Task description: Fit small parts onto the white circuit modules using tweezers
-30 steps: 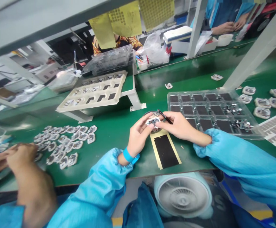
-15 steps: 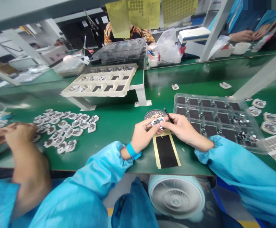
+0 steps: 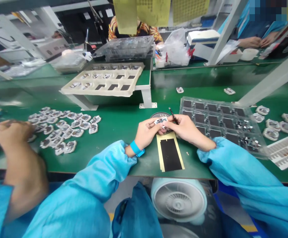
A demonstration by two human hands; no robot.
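Note:
My left hand (image 3: 145, 132) pinches a small white round part (image 3: 160, 121) above a dark round disc (image 3: 158, 115) on the green bench. My right hand (image 3: 185, 128) meets it from the right, fingers closed on the same part and holding a thin dark tool (image 3: 173, 115) that sticks up. Just below the hands lies a black strip on yellow backing (image 3: 170, 154).
A clear tray with dark cells (image 3: 218, 115) sits right of my hands. Several loose white parts (image 3: 61, 127) lie at left, near another person's hands (image 3: 8, 135). A cream tray (image 3: 104, 81) stands on a raised stand behind. More parts (image 3: 272, 122) lie far right.
Both hands have stayed together on the small part, sinking slightly toward the disc. The view has shifted a little; the person's hands at left have moved slightly.

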